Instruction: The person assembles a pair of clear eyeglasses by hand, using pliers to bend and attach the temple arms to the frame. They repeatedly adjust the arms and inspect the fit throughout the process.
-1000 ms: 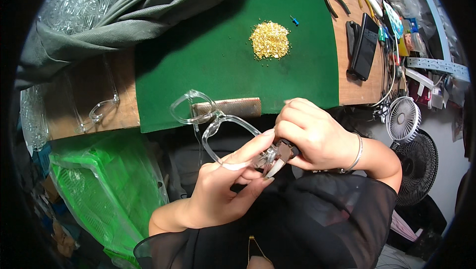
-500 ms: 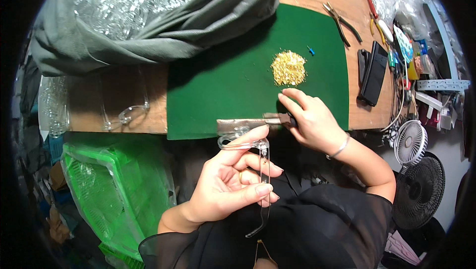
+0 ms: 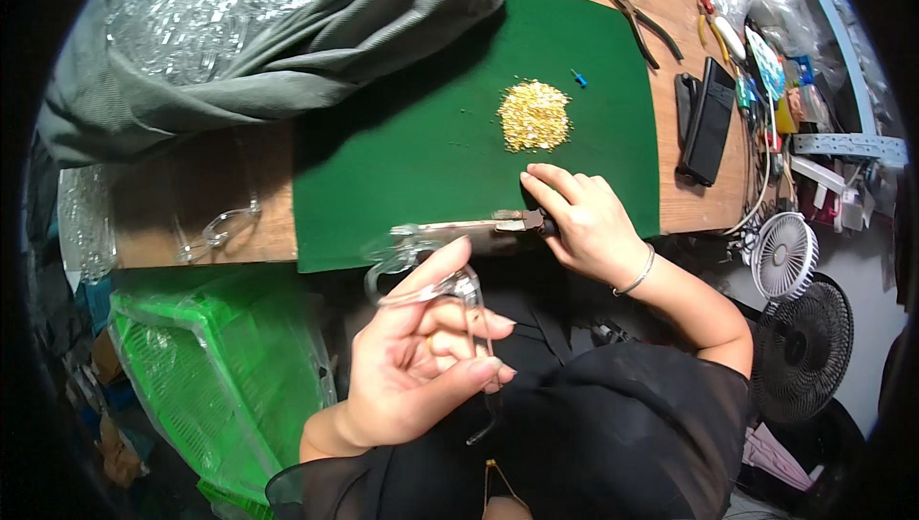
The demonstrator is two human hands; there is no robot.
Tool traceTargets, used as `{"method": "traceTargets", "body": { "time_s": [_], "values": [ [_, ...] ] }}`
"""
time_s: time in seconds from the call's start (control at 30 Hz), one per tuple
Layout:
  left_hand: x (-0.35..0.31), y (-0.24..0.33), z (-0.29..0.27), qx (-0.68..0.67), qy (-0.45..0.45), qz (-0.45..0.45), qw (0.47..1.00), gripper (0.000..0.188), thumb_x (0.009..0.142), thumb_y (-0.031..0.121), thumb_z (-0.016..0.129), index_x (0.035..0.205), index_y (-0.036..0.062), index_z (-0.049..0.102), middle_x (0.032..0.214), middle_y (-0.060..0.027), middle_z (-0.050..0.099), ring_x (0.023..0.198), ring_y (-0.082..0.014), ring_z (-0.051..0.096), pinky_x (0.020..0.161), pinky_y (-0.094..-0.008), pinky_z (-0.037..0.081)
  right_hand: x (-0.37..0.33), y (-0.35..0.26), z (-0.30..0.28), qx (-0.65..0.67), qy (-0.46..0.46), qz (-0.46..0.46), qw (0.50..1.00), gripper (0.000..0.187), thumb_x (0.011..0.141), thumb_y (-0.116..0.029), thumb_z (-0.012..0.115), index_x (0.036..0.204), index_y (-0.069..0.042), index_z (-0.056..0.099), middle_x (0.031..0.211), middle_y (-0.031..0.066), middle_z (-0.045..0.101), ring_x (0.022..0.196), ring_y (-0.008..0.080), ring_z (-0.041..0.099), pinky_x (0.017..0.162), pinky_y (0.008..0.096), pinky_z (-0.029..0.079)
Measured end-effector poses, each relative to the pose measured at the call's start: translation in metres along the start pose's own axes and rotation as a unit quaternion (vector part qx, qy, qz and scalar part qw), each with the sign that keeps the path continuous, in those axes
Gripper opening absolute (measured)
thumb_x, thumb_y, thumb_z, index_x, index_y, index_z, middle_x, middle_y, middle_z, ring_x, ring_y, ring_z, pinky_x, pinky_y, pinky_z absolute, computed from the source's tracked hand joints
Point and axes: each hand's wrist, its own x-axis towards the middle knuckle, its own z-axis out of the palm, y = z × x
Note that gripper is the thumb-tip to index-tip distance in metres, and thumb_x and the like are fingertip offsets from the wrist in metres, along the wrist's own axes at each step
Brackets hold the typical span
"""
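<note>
Head view: left hand (image 3: 407, 367) has the clear, thin-armed plastic eyeglass frame (image 3: 467, 286), just off the counter's (image 3: 704, 206) front edge on the person's side. Fingers together, thumb pressing one arm partway down; arm points back toward the body. Rims are blurred and overlap the counter edge from here; can't tell if they touch it.

Right hand (image 3: 593, 228) is at the same edge, right of the frame. Thumb and fingers closed round the handle of a dark-handled tool with a flat brownish metal head (image 3: 522, 221). Index stretched forward.

Handling, my guess: frame very light, fairly stiff, some spring in the arms. Smooth, so it'll slip and twist in a loose pinch. Hinge corner looks the fragile bit. Grip bridge or arm root, don't lever on the arm tip.

Behind: green rectangular mat (image 3: 383, 166), with a loose heap of shiny gold bits (image 3: 534, 116) toward its back edge, small blue pin (image 3: 580, 79) beside it. Black phone (image 3: 708, 123) by the counter's right edge.
</note>
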Motion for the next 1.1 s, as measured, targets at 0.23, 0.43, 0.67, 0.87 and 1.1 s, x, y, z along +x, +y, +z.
{"method": "traceTargets", "body": {
  "time_s": [0.23,0.43,0.67,0.87,1.1],
  "values": [
    [0.01,-0.011,0.004,0.071,0.038,0.007,0.997,0.075,0.079,-0.015,0.057,0.14,-0.0013,0.016,0.107,-0.0174,0.058,0.08,-0.0125,0.062,0.077,-0.0249,0.053,0.012,0.022,0.013,0.166,0.045,0.115,0.978,0.032,0.062,0.001,0.062,0.093,-0.006,0.056,0.085,0.0103,0.055,0.082,0.0293,0.056,0.072,0.037,0.043],
    [0.008,-0.006,-0.002,0.106,0.0,0.041,0.994,0.078,0.077,-0.017,0.058,0.141,-0.0026,0.015,0.106,-0.0172,0.058,0.082,-0.0118,0.062,0.077,-0.0227,0.051,0.016,0.021,0.027,0.123,0.071,0.108,0.984,0.025,0.064,-0.003,0.064,0.086,-0.008,0.055,0.08,0.0086,0.053,0.078,0.0271,0.054,0.064,0.0373,0.038],
    [0.014,-0.015,-0.001,0.158,-0.004,0.044,0.986,0.077,0.077,-0.014,0.057,0.14,-0.0021,0.015,0.104,-0.0182,0.057,0.078,-0.0147,0.062,0.077,-0.0325,0.055,0.019,0.017,0.022,0.206,0.065,0.144,0.966,0.019,0.07,-0.004,0.065,0.087,-0.005,0.055,0.077,0.0096,0.053,0.071,0.0271,0.055,0.062,0.0361,0.041],
    [0.015,-0.019,0.007,0.156,0.005,0.027,0.987,0.075,0.079,-0.014,0.055,0.141,-0.0014,0.015,0.105,-0.0176,0.057,0.08,-0.0142,0.063,0.078,-0.0274,0.054,0.006,-0.037,-0.04,0.505,0.082,0.037,0.858,0.017,0.071,0.005,0.062,0.084,-0.002,0.054,0.081,0.0079,0.057,0.071,0.0206,0.056,0.068,0.0292,0.046],
    [0.009,-0.023,0.01,0.162,-0.038,0.024,0.986,0.076,0.08,-0.014,0.055,0.142,0.001,0.014,0.108,-0.0148,0.057,0.081,-0.0095,0.059,0.076,-0.0232,0.051,0.007,-0.046,-0.025,0.534,0.139,-0.103,0.828,0.013,0.078,-0.006,0.069,0.085,-0.005,0.057,0.079,0.0053,0.059,0.072,0.0187,0.056,0.066,0.0284,0.044]
  ]
}}
